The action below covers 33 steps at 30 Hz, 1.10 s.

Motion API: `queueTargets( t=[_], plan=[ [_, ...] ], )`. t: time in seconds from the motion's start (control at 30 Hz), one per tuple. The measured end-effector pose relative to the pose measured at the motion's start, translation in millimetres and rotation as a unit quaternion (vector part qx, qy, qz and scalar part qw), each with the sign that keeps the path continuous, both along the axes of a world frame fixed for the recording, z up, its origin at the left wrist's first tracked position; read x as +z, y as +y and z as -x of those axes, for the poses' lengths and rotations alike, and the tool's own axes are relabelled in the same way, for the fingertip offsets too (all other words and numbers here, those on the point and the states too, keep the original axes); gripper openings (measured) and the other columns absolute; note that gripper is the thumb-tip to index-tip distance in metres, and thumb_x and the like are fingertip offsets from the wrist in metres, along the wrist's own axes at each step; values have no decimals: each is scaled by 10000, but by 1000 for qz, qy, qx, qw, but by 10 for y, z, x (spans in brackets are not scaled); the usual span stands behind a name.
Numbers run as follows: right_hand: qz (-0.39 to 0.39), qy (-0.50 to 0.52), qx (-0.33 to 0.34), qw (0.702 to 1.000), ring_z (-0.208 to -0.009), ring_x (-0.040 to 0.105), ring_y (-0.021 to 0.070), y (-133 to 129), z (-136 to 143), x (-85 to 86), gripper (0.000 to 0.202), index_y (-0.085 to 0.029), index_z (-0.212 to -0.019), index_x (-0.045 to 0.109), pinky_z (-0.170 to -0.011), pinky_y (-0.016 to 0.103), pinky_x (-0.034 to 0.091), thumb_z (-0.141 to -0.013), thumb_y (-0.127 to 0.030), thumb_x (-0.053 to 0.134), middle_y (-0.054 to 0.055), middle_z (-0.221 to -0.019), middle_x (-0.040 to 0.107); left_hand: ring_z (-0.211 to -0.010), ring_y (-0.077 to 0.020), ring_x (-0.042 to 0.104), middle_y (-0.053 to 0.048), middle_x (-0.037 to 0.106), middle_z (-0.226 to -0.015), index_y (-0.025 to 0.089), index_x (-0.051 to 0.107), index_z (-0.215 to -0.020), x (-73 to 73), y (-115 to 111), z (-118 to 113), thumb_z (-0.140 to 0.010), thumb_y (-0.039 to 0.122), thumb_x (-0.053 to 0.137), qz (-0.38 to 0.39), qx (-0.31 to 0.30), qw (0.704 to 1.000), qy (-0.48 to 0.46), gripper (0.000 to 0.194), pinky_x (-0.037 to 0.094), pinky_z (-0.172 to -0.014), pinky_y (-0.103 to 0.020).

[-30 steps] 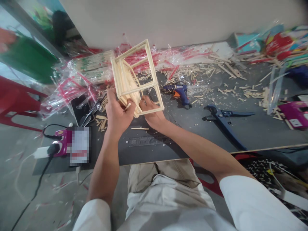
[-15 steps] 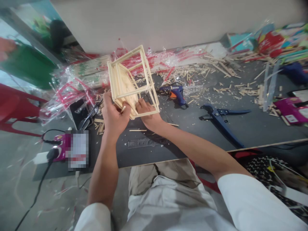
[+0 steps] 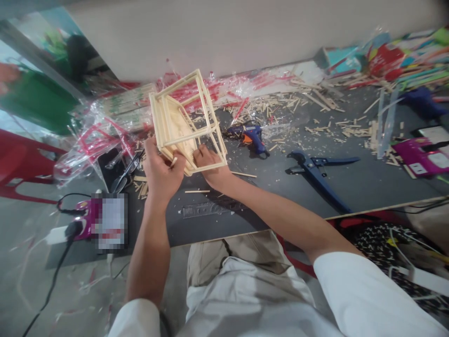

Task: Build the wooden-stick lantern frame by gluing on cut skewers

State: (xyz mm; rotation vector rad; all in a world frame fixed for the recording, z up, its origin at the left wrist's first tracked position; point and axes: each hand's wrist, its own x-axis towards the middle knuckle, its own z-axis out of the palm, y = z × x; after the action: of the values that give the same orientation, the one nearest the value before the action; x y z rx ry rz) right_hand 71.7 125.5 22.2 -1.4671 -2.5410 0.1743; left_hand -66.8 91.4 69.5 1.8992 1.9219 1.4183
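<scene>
A box-shaped model frame [image 3: 205,128] built from pale wooden sticks, with a solid slatted panel [image 3: 177,122] on one side, is held tilted above the table. My left hand [image 3: 163,168] is closed around its lower left corner, the thumb pressing near the short end of a stick. Through the open side of the frame reaches my right hand [image 3: 210,166], its fingers bent against the lower edge of the panel. Whether a small piece sits between those fingertips is hidden. Beneath the hands lie a clear ruler [image 3: 201,209] and a loose stick [image 3: 197,191].
A blue glue gun [image 3: 257,140] and blue-handled cutters [image 3: 315,180] lie to the right. Cut stick scraps [image 3: 280,105] and plastic wrappers [image 3: 101,131] spread along the back. A phone [image 3: 112,220] and purple power strip [image 3: 84,217] are at left, near a red stool [image 3: 21,164].
The view has shifted slightly, so most things sit a little further left. Both hands keep their hold on the stick frame, which shows almost the same tilt.
</scene>
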Motion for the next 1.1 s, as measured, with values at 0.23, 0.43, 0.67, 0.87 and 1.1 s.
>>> queueTargets(
  t=[0.23,0.43,0.67,0.87,1.1],
  plan=[
    [15,40,34,998,-1129,599,233,-47,-140,75,308,-103,-1249,638,-806,320,517,-1069,-68,391,177,-1359,603,-651,-182,610,-11,630,-804,227,500,-1053,2,4,10,-755,279,615,3,10,1000,1,323,482,-587,-314],
    [18,52,25,998,-1024,607,213,-18,-130,46,300,-122,-1184,657,-797,317,492,-1071,-61,386,149,-1252,651,-668,-190,622,-15,636,-798,233,501,-1040,14,1,6,-758,263,605,19,36,999,10,303,509,-609,-325],
    [0,51,14,999,-1048,607,228,33,-103,-16,236,-125,-1157,645,-830,327,500,-1046,-55,448,141,-1179,673,-712,-193,644,-19,633,-806,230,493,-1050,-3,1,-3,-761,296,604,23,26,999,9,316,515,-635,-314],
    [13,41,-10,999,-1121,644,249,14,-91,32,359,-79,-1272,625,-904,330,511,-1059,-40,338,175,-1233,664,-650,-180,613,-10,619,-753,234,506,-1045,28,-28,-54,-759,308,617,31,19,999,-6,316,485,-588,-302],
    [65,28,-53,996,-1105,659,216,-62,-100,120,330,-124,-1267,601,-879,301,493,-1097,-101,319,140,-1254,659,-641,-183,624,-30,670,-810,238,513,-1109,26,-64,-95,-773,290,637,66,11,998,-8,362,489,-595,-298]
  ],
)
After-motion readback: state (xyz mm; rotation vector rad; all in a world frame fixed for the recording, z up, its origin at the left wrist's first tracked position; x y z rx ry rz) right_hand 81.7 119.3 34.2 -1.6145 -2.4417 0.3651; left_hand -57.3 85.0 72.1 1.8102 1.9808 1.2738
